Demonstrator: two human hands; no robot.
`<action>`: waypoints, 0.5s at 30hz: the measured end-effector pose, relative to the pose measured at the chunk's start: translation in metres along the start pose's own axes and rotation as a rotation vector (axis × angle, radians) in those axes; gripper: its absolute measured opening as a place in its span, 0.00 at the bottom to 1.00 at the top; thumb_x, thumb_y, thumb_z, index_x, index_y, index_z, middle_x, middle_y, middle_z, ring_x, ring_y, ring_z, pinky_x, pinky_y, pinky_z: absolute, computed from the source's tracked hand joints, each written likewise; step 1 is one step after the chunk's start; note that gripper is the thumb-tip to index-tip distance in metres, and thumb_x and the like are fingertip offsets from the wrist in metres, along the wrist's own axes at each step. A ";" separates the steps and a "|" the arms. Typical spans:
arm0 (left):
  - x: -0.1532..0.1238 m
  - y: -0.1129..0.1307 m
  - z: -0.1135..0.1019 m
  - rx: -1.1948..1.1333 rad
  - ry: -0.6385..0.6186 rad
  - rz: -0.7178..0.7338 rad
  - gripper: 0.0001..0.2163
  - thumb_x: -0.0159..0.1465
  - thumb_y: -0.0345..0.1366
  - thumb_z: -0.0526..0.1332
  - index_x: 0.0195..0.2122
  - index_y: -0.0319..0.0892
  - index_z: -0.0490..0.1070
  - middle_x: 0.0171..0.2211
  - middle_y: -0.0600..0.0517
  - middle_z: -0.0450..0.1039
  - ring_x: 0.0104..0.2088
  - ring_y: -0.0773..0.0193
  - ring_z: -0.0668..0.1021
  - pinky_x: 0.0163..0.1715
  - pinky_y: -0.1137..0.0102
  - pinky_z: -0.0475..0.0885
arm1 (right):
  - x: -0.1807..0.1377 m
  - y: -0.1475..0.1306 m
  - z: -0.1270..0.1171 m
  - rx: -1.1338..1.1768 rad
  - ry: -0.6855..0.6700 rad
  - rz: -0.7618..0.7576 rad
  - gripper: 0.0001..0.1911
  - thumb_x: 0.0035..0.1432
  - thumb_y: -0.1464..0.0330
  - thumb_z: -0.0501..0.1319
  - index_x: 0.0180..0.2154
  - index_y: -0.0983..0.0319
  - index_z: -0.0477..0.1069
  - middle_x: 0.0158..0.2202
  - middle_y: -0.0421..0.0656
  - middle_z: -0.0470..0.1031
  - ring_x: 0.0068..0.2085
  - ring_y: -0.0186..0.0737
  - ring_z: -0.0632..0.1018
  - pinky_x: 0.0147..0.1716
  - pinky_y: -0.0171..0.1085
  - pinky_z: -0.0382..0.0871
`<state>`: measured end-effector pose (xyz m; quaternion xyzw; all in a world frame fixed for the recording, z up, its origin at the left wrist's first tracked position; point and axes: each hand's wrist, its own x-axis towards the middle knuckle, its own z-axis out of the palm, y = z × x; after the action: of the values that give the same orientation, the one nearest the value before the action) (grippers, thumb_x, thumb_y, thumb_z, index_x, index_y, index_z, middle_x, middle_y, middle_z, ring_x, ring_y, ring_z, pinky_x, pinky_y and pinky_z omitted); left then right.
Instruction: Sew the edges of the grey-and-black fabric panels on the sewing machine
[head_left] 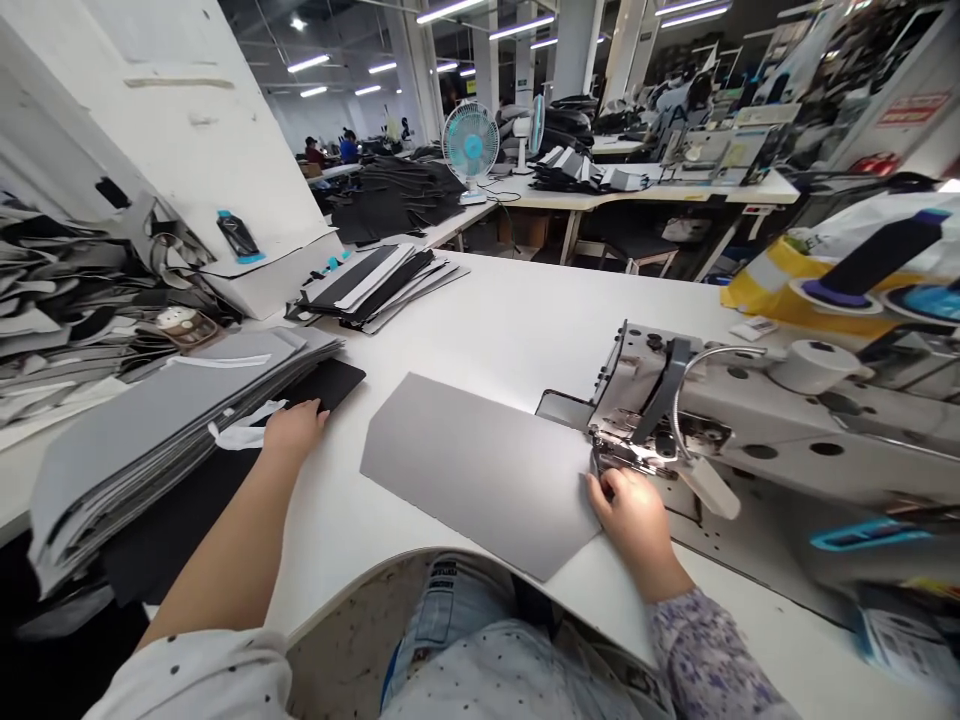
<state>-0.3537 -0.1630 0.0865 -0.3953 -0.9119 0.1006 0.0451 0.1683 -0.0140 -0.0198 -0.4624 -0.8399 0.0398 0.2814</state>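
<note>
A flat grey fabric panel [480, 470] with angled corners lies on the white table in front of me. Its right end reaches the needle area of a sewing machine [645, 420], which is lit by a small lamp. My right hand [630, 510] is closed at that end, thumb and forefinger pinched on the panel's edge beside the presser foot; the fingertips are partly hidden. Over on the left, my left hand [294, 432] has its fingers curled on a black fabric panel [337, 385], which sticks out under a stack of grey panels [165, 400]. A white strip [244, 430] lies beside that hand.
Behind the grey stack sits a pile of black and grey pieces [382, 280]. Thread cones, including a dark one [885, 255], stand at the right by a yellow bag [772, 275]. A fan [471, 145] and other worktables are farther back. The table's front edge [360, 580] curves around my lap.
</note>
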 end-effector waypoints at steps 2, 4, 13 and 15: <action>0.000 -0.002 -0.005 -0.017 -0.012 -0.008 0.22 0.66 0.39 0.47 0.56 0.35 0.67 0.52 0.38 0.72 0.50 0.48 0.75 0.49 0.59 0.68 | -0.001 0.000 0.000 -0.009 0.006 -0.004 0.19 0.63 0.60 0.54 0.21 0.59 0.60 0.21 0.41 0.64 0.27 0.38 0.67 0.30 0.37 0.55; -0.002 -0.006 -0.012 -0.020 0.039 -0.036 0.22 0.66 0.38 0.46 0.57 0.36 0.67 0.49 0.38 0.74 0.47 0.50 0.76 0.46 0.60 0.69 | -0.001 0.000 0.000 -0.007 0.012 -0.005 0.19 0.63 0.60 0.54 0.21 0.59 0.61 0.21 0.41 0.65 0.27 0.38 0.67 0.30 0.37 0.55; -0.047 0.065 -0.029 -0.081 0.479 0.206 0.23 0.66 0.33 0.43 0.60 0.42 0.64 0.57 0.44 0.68 0.54 0.51 0.70 0.54 0.57 0.65 | 0.005 -0.003 -0.002 0.014 -0.010 0.027 0.16 0.60 0.63 0.57 0.21 0.60 0.62 0.22 0.41 0.65 0.28 0.38 0.67 0.31 0.37 0.55; -0.068 0.111 -0.021 -0.111 0.501 0.489 0.23 0.66 0.30 0.44 0.60 0.46 0.64 0.59 0.47 0.66 0.58 0.50 0.68 0.59 0.52 0.58 | 0.007 -0.004 -0.004 0.031 -0.024 0.051 0.16 0.60 0.65 0.57 0.21 0.60 0.62 0.22 0.41 0.66 0.28 0.37 0.67 0.31 0.36 0.55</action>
<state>-0.2242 -0.1355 0.0827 -0.6164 -0.7549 -0.0415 0.2203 0.1644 -0.0109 -0.0124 -0.4788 -0.8305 0.0655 0.2771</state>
